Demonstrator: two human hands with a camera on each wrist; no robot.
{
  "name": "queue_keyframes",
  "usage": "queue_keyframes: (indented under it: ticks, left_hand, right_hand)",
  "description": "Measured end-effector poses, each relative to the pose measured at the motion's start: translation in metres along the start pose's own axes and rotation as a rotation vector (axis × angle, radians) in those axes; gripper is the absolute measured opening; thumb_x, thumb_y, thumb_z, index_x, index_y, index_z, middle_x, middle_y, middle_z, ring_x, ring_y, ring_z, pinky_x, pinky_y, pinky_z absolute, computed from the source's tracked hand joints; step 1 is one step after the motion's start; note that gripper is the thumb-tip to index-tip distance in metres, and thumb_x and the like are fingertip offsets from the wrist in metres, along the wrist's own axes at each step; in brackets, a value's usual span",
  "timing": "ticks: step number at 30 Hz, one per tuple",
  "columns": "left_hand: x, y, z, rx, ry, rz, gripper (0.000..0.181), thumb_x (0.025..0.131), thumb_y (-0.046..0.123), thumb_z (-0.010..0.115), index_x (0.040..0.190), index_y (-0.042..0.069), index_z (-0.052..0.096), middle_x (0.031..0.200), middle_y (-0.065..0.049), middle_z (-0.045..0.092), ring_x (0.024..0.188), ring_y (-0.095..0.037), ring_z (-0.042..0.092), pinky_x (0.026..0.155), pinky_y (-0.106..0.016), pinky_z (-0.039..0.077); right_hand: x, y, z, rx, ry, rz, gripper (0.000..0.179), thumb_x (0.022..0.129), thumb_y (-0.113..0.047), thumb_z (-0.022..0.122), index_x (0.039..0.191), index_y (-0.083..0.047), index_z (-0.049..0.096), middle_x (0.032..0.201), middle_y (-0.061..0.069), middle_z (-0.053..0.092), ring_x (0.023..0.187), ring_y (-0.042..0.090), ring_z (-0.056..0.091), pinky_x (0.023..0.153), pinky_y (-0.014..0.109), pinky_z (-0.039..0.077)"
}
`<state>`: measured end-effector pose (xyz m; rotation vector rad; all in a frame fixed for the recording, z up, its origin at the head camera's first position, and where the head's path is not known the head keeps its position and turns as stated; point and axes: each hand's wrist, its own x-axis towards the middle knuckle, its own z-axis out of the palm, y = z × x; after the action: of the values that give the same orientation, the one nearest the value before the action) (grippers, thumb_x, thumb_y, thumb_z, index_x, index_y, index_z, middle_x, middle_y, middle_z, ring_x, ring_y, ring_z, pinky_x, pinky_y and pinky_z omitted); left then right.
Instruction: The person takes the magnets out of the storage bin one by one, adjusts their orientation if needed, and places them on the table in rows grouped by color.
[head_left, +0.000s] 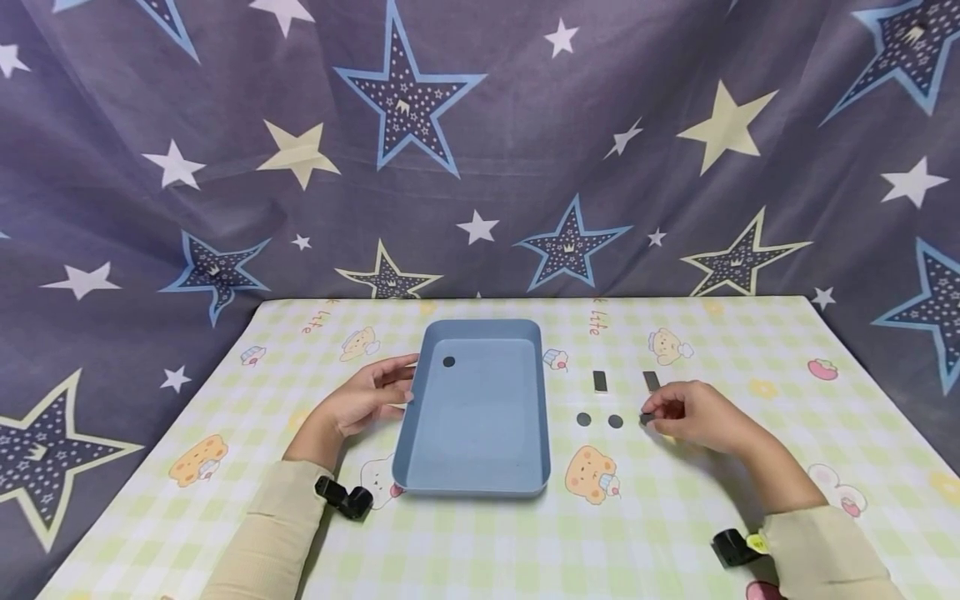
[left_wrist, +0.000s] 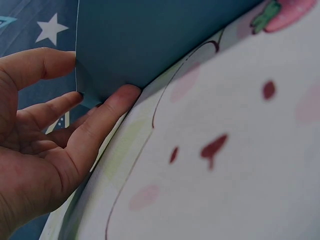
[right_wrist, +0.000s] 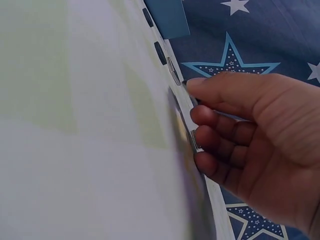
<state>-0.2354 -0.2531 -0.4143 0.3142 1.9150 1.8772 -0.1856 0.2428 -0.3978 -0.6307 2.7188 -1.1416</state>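
A shallow blue tray (head_left: pixel 480 417) lies on the table with one small black disc (head_left: pixel 449 362) inside, near its far left corner. The fingertips of my left hand (head_left: pixel 366 395) touch the tray's left wall; in the left wrist view its fingers are extended, not curled round the rim. Between thumb and forefinger, my right hand (head_left: pixel 693 412) pinches another black disc (head_left: pixel 647 418) low over the cloth. Two loose black discs, a left one (head_left: pixel 583 419) and a right one (head_left: pixel 615 422), lie between that hand and the tray. In the right wrist view the fingers mostly hide the pinched disc.
Behind the loose discs lie two dark rectangular pieces, one on the left (head_left: pixel 600 382) and one (head_left: pixel 651 381) just beyond the right hand. A checked cloth with cartoon prints covers the table (head_left: pixel 480 550). A star-patterned curtain (head_left: pixel 480 167) hangs behind the far edge.
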Motion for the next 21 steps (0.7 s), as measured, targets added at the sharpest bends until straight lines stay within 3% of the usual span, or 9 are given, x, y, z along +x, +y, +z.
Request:
queue_keyframes:
  ticks: [21]
  left_hand:
    - [-0.001, 0.0023, 0.0025, -0.013, 0.011, -0.011, 0.073, 0.09, -0.004, 0.058, 0.154, 0.001, 0.023, 0.149, -0.03, 0.031, 0.116, -0.023, 0.057, 0.083, -0.037, 0.055]
  right_hand:
    - [-0.0004, 0.0038, 0.0019, -0.009, -0.017, 0.011, 0.01, 0.083, -0.001, 0.072, 0.092, -0.005, 0.071, 0.075, -0.001, 0.058, 0.065, 0.01, 0.05, 0.057, 0.024, 0.044]
